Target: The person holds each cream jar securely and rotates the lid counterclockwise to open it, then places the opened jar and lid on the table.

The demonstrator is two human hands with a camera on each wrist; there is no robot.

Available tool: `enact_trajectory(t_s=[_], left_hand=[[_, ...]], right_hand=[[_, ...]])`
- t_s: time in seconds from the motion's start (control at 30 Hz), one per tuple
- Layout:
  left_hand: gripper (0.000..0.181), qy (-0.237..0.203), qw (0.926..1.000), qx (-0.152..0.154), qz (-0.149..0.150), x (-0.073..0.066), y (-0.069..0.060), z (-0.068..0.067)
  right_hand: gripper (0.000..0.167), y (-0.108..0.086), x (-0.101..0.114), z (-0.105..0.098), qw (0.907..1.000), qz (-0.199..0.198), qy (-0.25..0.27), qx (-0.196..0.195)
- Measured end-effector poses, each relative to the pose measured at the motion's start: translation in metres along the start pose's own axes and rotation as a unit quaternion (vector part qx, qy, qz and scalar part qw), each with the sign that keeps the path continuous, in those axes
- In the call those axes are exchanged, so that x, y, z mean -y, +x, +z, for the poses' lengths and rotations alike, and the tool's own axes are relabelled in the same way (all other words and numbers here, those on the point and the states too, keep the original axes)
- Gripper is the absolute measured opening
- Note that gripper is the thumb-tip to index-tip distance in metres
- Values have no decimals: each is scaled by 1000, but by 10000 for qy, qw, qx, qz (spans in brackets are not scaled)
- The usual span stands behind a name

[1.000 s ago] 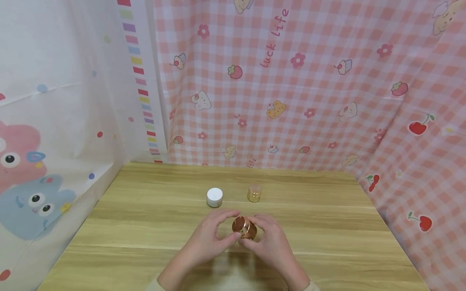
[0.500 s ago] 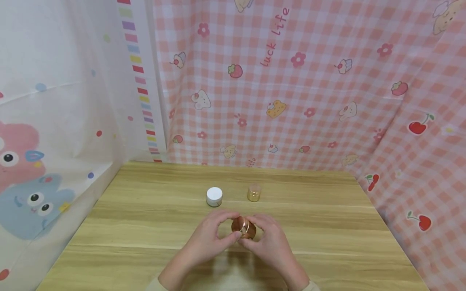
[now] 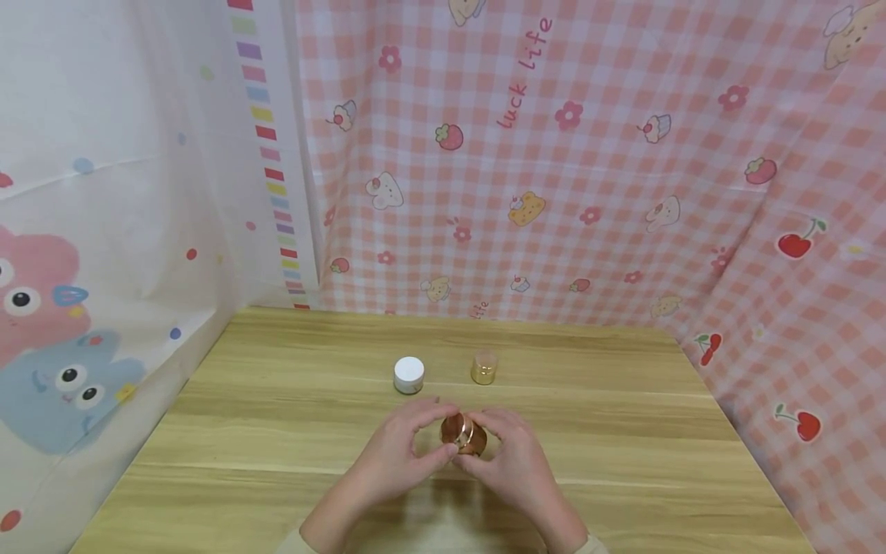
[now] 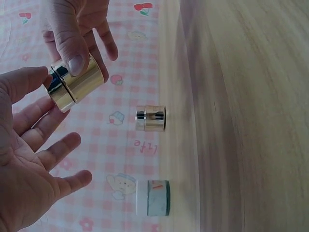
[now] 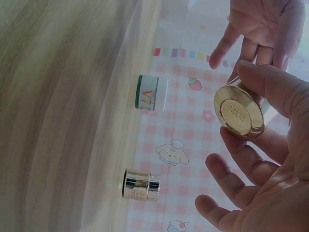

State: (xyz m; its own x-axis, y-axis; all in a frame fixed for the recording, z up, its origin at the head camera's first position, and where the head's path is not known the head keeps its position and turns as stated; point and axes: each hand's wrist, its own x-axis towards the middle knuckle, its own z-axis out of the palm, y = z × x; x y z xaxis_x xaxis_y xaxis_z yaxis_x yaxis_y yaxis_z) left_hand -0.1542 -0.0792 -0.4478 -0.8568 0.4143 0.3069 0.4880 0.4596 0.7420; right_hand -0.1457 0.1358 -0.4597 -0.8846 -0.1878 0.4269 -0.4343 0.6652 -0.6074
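Gold jar (image 3: 465, 432), two-hand grip
Left hand (image 3: 398, 446) pinches lid (image 4: 60, 91); right hand (image 3: 512, 455) pinches body (image 4: 88, 83); slackened pressure could cause slipping

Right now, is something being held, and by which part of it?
Yes, a gold jar: the left hand grips its lid, the right hand its base.
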Motion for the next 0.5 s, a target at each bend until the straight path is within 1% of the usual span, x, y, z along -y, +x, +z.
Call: enact_trajectory(t_s=[0.07,0.2,0.27,0.37,0.5], left_hand=[[48,36,10000,-19,30,0,0,0],[47,81,9998,-75,180,-1,1,1],[46,69,9997,-108,185,-1,2,2],[46,42,9998,-149,115,0,1,3],[53,35,9999,-133,-35,1,1,3]], right_hand=[[48,0,0,0,10000,-69,-14,-32],[46,-1,0,1,9995,-249,-100,-179],[45,-2,0,1,9992,-311,-110,-237],[44,-2,0,1,9992,-310,-75,-226],[45,-2,0,1,9997,-181,-71,-164]])
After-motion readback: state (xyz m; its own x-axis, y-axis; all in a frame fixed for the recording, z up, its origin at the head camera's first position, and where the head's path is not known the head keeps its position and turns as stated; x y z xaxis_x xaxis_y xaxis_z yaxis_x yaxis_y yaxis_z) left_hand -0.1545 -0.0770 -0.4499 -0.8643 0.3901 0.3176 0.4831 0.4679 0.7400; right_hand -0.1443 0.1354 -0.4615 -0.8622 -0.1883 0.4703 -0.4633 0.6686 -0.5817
